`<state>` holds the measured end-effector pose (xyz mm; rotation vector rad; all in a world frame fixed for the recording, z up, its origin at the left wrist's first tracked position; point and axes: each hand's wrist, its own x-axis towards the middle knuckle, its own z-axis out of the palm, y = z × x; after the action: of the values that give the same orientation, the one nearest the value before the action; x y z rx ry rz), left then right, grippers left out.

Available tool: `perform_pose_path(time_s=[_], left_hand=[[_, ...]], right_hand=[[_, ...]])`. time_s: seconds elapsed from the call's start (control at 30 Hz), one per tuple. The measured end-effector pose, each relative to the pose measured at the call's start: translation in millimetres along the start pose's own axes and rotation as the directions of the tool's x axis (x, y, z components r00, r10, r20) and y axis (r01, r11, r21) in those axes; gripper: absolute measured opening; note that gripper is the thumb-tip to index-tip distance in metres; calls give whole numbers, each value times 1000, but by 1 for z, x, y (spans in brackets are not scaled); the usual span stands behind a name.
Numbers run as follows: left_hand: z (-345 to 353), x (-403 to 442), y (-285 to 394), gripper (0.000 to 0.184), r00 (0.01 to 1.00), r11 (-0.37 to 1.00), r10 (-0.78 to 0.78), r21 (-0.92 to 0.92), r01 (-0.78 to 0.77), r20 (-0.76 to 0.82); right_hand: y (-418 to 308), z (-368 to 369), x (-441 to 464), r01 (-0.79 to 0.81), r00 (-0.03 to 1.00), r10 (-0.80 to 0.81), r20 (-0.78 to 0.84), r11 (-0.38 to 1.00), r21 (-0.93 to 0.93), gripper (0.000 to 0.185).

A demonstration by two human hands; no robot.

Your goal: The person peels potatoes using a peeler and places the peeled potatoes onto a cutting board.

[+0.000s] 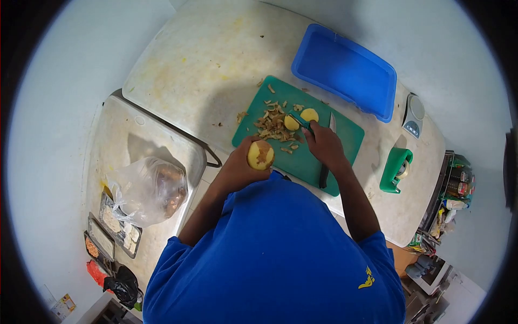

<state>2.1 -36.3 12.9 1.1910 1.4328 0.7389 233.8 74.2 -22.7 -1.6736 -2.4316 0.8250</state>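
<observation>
My left hand [241, 166] is wrapped round a partly peeled potato [260, 155], its flesh yellow with brown skin left on it. In my right hand [324, 143] is a peeler with a green handle [300, 119], held over the green cutting board [345, 141]. Two peeled potatoes [309, 114] lie on the board beside the peeler. Brown peelings [271, 125] are heaped on its left part. A knife [332, 122] lies on the board, partly hidden under my right hand and forearm.
Behind the board is a blue tray [345, 70]. At the right are a kitchen scale [414, 116] and a green tape dispenser [396, 170]. On the left table are a clear plastic bag [148, 191] and small trays of food [102, 237].
</observation>
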Motion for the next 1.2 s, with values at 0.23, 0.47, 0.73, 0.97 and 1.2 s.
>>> perform_pose_path(time_s=[0.23,0.47,0.73,0.97,1.2], left_hand=[[-4,8,-22,76,996,991,-59,-121,50,-67],[0,10,-34,77,982,999,-50,-9,50,-184],[-2,11,-23,73,976,998,-64,0,65,-207],[0,12,-36,68,980,998,-58,17,63,-191],[3,5,-35,70,986,998,-57,-9,57,-154]], right_hand=[[35,55,9,-110,978,116,176,993,-45,36],[19,31,-3,-104,984,42,173,925,367,40],[-35,-8,-29,91,982,-138,129,944,317,32],[-89,-4,-61,247,964,-261,58,952,183,26],[-102,-10,-65,186,964,-199,175,978,90,27]])
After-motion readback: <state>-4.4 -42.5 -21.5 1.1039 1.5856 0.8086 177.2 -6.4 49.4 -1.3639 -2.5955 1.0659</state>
